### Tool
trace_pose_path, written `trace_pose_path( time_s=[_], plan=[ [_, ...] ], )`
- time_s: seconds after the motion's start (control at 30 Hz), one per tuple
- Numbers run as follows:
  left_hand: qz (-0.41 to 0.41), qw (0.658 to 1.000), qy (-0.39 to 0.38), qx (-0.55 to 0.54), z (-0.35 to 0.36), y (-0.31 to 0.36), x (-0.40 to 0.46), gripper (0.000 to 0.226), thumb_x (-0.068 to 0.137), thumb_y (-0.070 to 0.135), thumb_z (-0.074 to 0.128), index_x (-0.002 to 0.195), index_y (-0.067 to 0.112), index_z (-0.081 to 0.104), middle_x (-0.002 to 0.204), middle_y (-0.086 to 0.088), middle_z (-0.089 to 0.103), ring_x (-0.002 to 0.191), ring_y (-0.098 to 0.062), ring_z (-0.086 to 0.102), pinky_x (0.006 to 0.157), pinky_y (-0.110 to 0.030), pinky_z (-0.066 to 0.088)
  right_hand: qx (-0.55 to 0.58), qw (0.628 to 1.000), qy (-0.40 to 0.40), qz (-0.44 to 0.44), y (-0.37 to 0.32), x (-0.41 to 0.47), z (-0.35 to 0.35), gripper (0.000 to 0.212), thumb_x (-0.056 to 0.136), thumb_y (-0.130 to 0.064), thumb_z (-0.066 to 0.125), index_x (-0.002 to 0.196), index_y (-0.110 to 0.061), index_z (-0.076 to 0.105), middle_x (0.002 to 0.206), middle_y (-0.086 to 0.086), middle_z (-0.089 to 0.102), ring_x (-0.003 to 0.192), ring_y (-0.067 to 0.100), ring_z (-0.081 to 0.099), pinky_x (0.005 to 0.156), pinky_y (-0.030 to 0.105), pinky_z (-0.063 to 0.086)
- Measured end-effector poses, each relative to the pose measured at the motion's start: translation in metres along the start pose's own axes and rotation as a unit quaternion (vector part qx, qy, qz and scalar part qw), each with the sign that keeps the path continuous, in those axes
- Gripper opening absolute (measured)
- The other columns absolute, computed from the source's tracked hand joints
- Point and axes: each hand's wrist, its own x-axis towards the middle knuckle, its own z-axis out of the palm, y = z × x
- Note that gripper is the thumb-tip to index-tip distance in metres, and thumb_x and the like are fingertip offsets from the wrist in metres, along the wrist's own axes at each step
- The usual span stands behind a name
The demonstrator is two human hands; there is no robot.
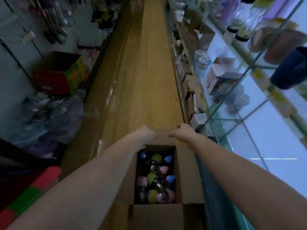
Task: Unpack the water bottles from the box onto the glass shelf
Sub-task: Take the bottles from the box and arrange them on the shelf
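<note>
Both hands, left hand [146, 133]; right hand [184, 131], on far flap of bottle-filled box [186, 171]

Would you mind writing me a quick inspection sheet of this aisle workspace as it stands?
Surface: wooden aisle floor, bare down the middle.
Job's things: open cardboard box on the floor, flaps folded out; water bottles inside with blue, green and pink caps, none out yet. Glass shelf to the right.
Clutter: plastic bags and a red and green carton on the left.
Grippers: left hand and right hand both at the box's far flap; fingers curled, grip unclear.
Cables: nothing seen.
Surroundings: hanging goods on the left wall; the upper glass shelves on the right hold assorted goods, blurred.
</note>
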Motion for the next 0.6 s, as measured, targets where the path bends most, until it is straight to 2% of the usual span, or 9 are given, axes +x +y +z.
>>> trace_pose_path(
  time_s=[0.03,0.1,0.2,0.3,0.4,0.47,0.53,0.57,0.6],
  plan=[
    [-0.023,1.0,-0.003,-0.004,0.006,-0.005,0.004,0.023,0.097,0.011,0.045,0.11,-0.001,0.058,0.08,-0.009,0.053,0.067,-0.024,0.05,0.056,-0.027,0.04,0.0,1.0,-0.009,0.006,0.009,0.01,0.006,0.063,0.09,-0.018,0.063,0.143,-0.003,0.033,0.145,0.013,0.039,0.13,0.028,0.042,0.096,0.031,0.04],
    [-0.075,0.997,-0.01,-0.021,0.021,-0.017,0.013,0.013,0.096,0.012,0.045,0.091,0.004,0.053,0.066,-0.006,0.042,0.054,-0.017,0.036,0.044,-0.023,0.028,-0.003,1.0,-0.025,0.013,0.024,0.028,0.018,0.057,0.089,-0.016,0.063,0.138,-0.001,0.039,0.139,0.013,0.046,0.126,0.028,0.046,0.095,0.031,0.041],
    [-0.107,0.993,-0.009,-0.05,0.036,-0.03,0.032,0.011,0.094,0.014,0.049,0.099,0.005,0.052,0.067,-0.006,0.042,0.055,-0.017,0.036,0.046,-0.025,0.027,-0.017,0.998,-0.046,0.03,0.043,0.056,0.036,0.055,0.087,-0.018,0.065,0.134,0.001,0.042,0.135,0.016,0.049,0.122,0.03,0.049,0.099,0.035,0.042],
    [-0.139,0.987,-0.007,-0.074,0.05,-0.046,0.056,0.013,0.095,0.016,0.049,0.104,0.008,0.052,0.071,-0.006,0.045,0.059,-0.017,0.039,0.048,-0.025,0.028,-0.009,0.996,-0.077,0.047,0.061,0.085,0.053,0.056,0.089,-0.018,0.063,0.137,-0.002,0.04,0.134,0.015,0.049,0.119,0.028,0.05,0.096,0.033,0.044],
    [-0.161,0.983,-0.003,-0.085,0.063,-0.067,0.08,0.025,0.095,0.017,0.051,0.117,0.006,0.054,0.071,-0.006,0.046,0.063,-0.018,0.043,0.046,-0.025,0.029,-0.003,0.993,-0.102,0.059,0.081,0.113,0.073,0.064,0.09,-0.017,0.062,0.144,-0.003,0.032,0.14,0.014,0.044,0.124,0.027,0.047,0.092,0.03,0.042],
    [-0.178,0.979,0.006,-0.101,0.073,-0.084,0.098,0.032,0.095,0.016,0.051,0.125,0.004,0.052,0.076,-0.006,0.048,0.073,-0.021,0.046,0.048,-0.023,0.03,-0.001,0.992,-0.108,0.065,0.098,0.131,0.09,0.058,0.089,-0.015,0.062,0.14,0.0,0.037,0.139,0.016,0.046,0.123,0.028,0.049,0.094,0.031,0.043],
    [-0.193,0.975,0.003,-0.109,0.084,-0.103,0.115,0.021,0.095,0.013,0.051,0.113,0.005,0.059,0.083,-0.01,0.051,0.067,-0.019,0.044,0.048,-0.023,0.03,-0.001,0.989,-0.125,0.077,0.116,0.148,0.109,0.059,0.088,-0.014,0.063,0.14,0.0,0.038,0.138,0.016,0.047,0.121,0.029,0.051,0.099,0.034,0.044],
    [-0.206,0.973,-0.002,-0.106,0.09,-0.112,0.122,0.013,0.096,0.011,0.05,0.096,0.006,0.061,0.081,-0.01,0.05,0.061,-0.017,0.041,0.049,-0.022,0.03,-0.001,0.987,-0.137,0.086,0.126,0.158,0.119,0.061,0.088,-0.014,0.063,0.141,-0.001,0.037,0.139,0.017,0.047,0.121,0.029,0.051,0.101,0.035,0.044],
    [-0.218,0.97,-0.003,-0.11,0.096,-0.123,0.131,0.022,0.096,0.009,0.048,0.076,0.009,0.058,0.075,-0.009,0.048,0.059,-0.015,0.039,0.05,-0.022,0.03,-0.003,0.984,-0.148,0.094,0.134,0.165,0.128,0.06,0.088,-0.014,0.062,0.141,0.0,0.037,0.138,0.018,0.047,0.121,0.029,0.051,0.102,0.037,0.044]
  ],
)
